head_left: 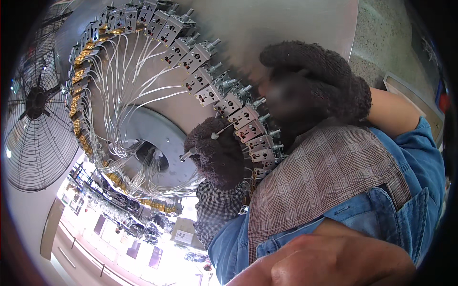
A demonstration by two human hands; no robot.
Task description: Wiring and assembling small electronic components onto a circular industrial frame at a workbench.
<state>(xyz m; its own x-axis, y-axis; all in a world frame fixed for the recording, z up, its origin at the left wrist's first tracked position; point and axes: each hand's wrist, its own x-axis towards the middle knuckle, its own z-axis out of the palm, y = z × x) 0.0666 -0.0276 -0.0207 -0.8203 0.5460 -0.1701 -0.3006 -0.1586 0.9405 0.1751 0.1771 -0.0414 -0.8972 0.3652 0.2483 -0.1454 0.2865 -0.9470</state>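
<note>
A ring of small silver metal switch boxes (194, 58) with threaded shafts pointing outward curves across the view. My left hand (217, 155), in a dark fuzzy glove, is closed at the inner side of the ring's right part. A short metal shaft (187, 155) pokes out of its left side; what it belongs to is hidden in the glove. A thin lead with a pale tip (215, 136) lies over the glove, near the boxes. My right hand (324, 81), gloved alike, is curled outside the ring around a dark, blurred rounded shape (291, 97) that I cannot make out.
White wires (143, 95) run from the boxes to a round grey hub (174, 131) with a central hole. Gold-coloured parts (78, 76) line the ring's left side. A large wire-cage fan (36, 102) stands at far left. A grey metal surface (305, 24) lies beyond the boxes.
</note>
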